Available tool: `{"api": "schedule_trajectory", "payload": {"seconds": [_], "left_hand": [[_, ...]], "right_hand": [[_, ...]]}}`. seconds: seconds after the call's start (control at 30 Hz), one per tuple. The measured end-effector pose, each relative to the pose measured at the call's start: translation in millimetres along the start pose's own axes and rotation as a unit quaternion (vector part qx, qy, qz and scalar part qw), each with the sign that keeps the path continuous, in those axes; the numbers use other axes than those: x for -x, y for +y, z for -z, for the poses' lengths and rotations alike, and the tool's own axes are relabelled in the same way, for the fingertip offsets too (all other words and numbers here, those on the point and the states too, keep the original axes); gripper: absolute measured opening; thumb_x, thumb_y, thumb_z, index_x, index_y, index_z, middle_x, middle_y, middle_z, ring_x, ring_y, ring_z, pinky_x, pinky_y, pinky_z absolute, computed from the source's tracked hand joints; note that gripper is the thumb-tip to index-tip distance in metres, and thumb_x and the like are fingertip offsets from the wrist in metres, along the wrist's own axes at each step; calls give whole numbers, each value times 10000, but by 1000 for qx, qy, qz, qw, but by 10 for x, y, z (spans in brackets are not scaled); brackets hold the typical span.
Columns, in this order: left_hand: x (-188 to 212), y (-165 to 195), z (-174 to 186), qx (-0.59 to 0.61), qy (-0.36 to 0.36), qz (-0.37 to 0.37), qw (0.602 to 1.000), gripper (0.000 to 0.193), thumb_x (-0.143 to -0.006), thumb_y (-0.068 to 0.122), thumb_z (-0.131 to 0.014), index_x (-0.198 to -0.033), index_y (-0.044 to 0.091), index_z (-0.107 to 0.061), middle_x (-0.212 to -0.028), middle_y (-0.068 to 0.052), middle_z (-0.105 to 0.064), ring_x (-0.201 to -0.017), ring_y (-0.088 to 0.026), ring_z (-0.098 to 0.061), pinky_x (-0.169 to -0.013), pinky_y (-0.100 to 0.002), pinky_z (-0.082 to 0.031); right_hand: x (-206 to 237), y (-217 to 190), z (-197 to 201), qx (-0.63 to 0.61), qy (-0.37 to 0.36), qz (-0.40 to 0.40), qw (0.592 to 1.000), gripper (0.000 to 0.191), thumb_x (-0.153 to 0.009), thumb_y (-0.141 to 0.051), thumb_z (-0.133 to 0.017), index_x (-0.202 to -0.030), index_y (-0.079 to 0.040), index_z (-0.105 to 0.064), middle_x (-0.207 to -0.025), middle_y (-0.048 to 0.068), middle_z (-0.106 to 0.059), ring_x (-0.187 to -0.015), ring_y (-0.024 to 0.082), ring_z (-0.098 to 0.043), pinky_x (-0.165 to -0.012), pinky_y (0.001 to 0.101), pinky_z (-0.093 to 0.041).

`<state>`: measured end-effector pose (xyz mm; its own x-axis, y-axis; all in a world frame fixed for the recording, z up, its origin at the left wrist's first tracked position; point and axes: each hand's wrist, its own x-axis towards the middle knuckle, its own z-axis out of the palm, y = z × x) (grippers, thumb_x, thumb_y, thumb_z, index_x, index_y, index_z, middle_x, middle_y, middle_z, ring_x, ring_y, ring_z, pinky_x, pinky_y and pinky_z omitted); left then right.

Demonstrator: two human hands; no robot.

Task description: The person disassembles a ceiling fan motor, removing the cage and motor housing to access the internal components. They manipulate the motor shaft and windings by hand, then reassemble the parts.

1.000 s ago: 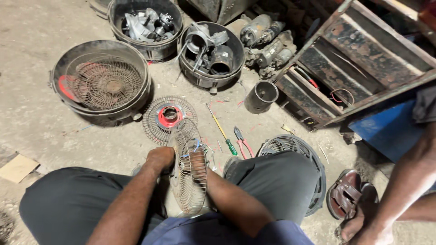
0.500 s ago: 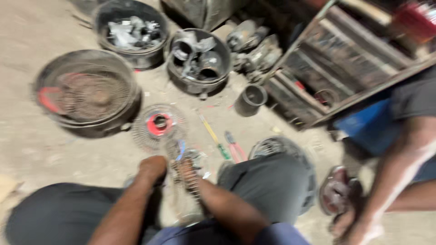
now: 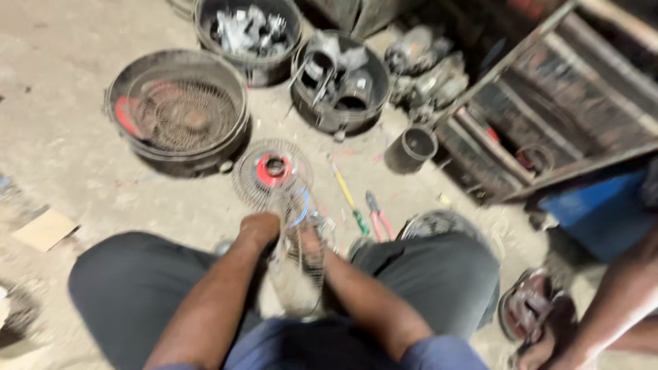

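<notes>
- Since the earlier frame the view has swung right, so the tubs sit further right in the picture; both hands stay on the wire grille (image 3: 296, 264) between the knees, and the blur has eased only a little.
- One grille is held, standing on edge and tilted, low in the middle of the view between the person's two thighs.
- Left hand (image 3: 259, 229) is closed over the grille's upper left rim.
- Right hand (image 3: 312, 241) lies against the wires on the right side; blur hides whether its fingers are curled round them.
- One second grille with a red hub (image 3: 273, 171) lies flat on the floor (image 3: 62, 137) just beyond the held one.
- Two tools lie beside it to the right: a yellow-green screwdriver (image 3: 348, 199) and red-handled pliers (image 3: 377, 216), near each other but apart.
- Three round tubs stand further out: one (image 3: 179, 113) holding a stack of grilles, one (image 3: 248, 34) with metal scraps, one (image 3: 341, 82) with rounded parts.
- One small dark can (image 3: 411, 147) stands between the tubs and a wooden crate (image 3: 548, 116).
- Another fan guard (image 3: 439, 223) peeks out at the right knee.
- Another person's arm (image 3: 617, 294) and one sandal (image 3: 531, 315) fill the right edge.
- Open floor lies to the left, bare but for a cardboard scrap (image 3: 44, 229).
</notes>
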<state>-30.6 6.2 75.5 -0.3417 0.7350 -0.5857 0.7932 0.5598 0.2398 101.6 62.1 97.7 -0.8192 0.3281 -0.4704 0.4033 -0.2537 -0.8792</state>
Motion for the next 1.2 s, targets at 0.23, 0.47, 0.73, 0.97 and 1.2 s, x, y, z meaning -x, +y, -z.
{"api": "schedule_trajectory", "payload": {"seconds": [0.23,0.47,0.73,0.97,1.2], "left_hand": [[156,131,114,-41,-19,-43,998,282,-799,140,-704,-1052,70,-806,-1116,-173,-767,-1066,-305,-758,-897,-431,-606],[96,63,127,40,19,10,999,244,-899,140,-606,-1057,53,-770,-1145,-215,-717,-1064,-370,-719,-875,-487,-575],[23,31,-140,50,-4,-22,999,261,-884,162,-625,-1067,51,-775,-1138,-231,-725,-1060,-392,-707,-904,-485,-563],[112,-31,-84,222,-41,63,972,484,-949,386,-609,-1092,-67,-699,-1099,-305,-729,-1026,-450,-741,-899,-519,-584],[170,-24,-197,323,29,160,932,851,-971,676,-541,-1105,-147,-714,-1099,-356,-711,-1077,-435,-684,-979,-474,-508]], "right_hand": [[111,-189,-35,-4,4,11,1000,213,-944,-265,-649,-1072,-97,-675,-901,35,-702,-806,186,-678,-709,386,-589],[124,-8,81,-5,9,-10,1000,215,-951,-276,-641,-1074,-102,-672,-894,30,-699,-795,183,-675,-700,387,-589],[-129,452,288,-14,11,-17,1000,218,-960,-288,-631,-1077,-108,-669,-886,24,-697,-783,180,-673,-688,387,-589],[-205,638,303,-26,5,-35,999,221,-968,-299,-623,-1079,-113,-666,-879,18,-694,-773,177,-671,-679,387,-589],[-176,659,180,-58,-2,-90,994,225,-975,-310,-614,-1081,-118,-664,-872,13,-692,-762,174,-669,-669,387,-589]]}}
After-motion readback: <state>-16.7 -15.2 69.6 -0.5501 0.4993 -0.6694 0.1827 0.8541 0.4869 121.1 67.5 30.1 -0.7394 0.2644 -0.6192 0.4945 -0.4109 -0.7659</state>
